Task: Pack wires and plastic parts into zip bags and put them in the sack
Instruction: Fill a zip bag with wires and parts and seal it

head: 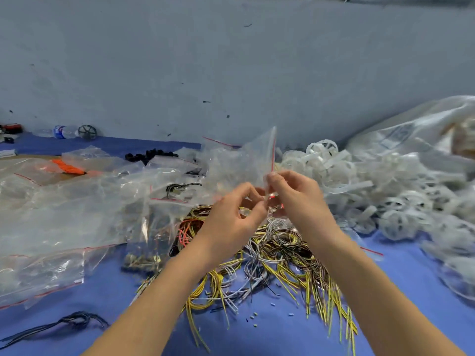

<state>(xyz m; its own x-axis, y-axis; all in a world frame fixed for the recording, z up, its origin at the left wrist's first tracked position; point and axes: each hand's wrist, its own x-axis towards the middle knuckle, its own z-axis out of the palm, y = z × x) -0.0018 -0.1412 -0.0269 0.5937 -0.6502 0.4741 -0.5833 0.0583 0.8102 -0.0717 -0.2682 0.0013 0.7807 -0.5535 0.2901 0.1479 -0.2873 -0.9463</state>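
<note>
Left hand (231, 214) and right hand (295, 199) both pinch a clear, red-striped zip bag (246, 160); sack (411, 134) print at two o'clock, too blurred.

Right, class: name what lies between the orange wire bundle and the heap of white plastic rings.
Head view: small black parts, loose clear zip bags, the held-up zip bag.

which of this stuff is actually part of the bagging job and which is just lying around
For the job: zip bag, pinched by left hand and right hand; wire pile; white plastic rings; translucent sack; spare zip bags.
Lying about: water bottle; red-and-black object by the wall.
</note>
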